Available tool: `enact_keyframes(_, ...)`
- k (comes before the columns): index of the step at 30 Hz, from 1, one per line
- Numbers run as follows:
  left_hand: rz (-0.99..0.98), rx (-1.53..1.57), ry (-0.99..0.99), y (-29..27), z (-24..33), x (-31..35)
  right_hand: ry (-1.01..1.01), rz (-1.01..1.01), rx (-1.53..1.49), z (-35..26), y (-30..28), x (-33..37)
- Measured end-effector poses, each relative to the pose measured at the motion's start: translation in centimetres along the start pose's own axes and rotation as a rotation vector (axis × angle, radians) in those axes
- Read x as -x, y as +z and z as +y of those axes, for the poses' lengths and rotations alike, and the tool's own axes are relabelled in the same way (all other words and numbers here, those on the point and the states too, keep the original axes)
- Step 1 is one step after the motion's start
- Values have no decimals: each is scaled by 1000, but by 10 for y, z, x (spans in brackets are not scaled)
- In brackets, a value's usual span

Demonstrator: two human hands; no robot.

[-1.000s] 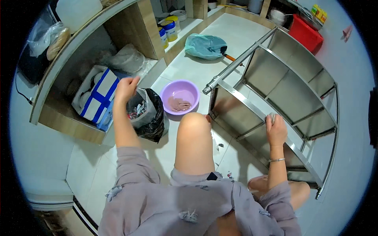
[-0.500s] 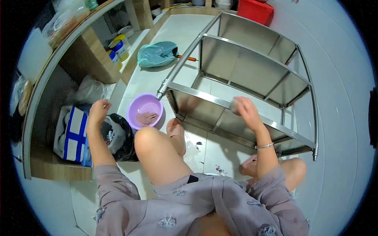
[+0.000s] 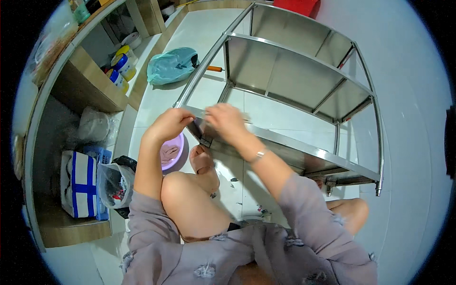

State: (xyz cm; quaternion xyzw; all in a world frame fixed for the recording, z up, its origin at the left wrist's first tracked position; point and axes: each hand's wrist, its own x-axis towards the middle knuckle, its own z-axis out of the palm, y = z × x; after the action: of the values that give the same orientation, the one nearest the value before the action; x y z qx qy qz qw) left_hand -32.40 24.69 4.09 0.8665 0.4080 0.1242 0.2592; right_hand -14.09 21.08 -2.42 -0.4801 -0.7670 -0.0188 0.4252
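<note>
A stainless-steel rack (image 3: 304,69) with several shelves lies tipped over on the floor before me. My left hand (image 3: 172,124) is closed at its near left corner, fingertips on the metal edge beside the leg end. Close by on the same shelf edge, my right hand (image 3: 227,122) presses down with bent fingers around a small greyish wad (image 3: 245,117), blurred and mostly hidden, perhaps a scouring pad. Partly behind my left forearm stands a purple basin (image 3: 178,151) with a pinkish cloth (image 3: 168,153) in it.
A lined waste bin (image 3: 111,190) and a blue-and-white striped bag (image 3: 84,185) stand at left by the wooden cabinet (image 3: 76,232). Beyond the basin lies a teal plastic bag (image 3: 171,66) near an orange handle (image 3: 215,69). Dark scraps (image 3: 260,209) dot the wet tiles. A white wall (image 3: 403,118) bounds the right.
My right hand has swept left along the shelf edge with the greyish wad. My left hand has come from above the bin to the rack's corner. The view has shifted somewhat.
</note>
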Motion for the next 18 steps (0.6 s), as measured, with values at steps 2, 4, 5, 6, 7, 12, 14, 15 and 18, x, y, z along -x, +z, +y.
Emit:
enact_keyframes(2, 22, -51, -28, 6, -7, -5, 100, -81, -5, -9, 14, -17)
enact_keyframes(4, 39, -99, -77, 7, -14, 1, 200, -176, -26, -16, 11, -21)
enact_keyframes(5, 32, -113, -97, 5, -14, 6, 198, -226, -4, -15, -3, -15)
enact_keyframes(6, 23, -127, -108, 2, -12, 9, 200, -270, 24, -10, -19, -5)
enact_keyframes(7, 19, -126, -121, 1, -14, 14, 195, -200, 5, 0, -27, 13)
enact_keyframes(12, -57, 109, -176, 1, -19, 23, 279, -192, 118, 13, -96, 52)
enact_keyframes(14, -69, 105, -142, 5, -20, 26, 265, -115, 108, 14, -84, 48)
enact_keyframes(15, -83, 99, -103, 7, -19, 26, 220, -128, 61, 13, -69, 39)
enact_keyframes(18, -81, 101, -120, 10, -19, 30, 63, -71, -47, -9, -6, -7)
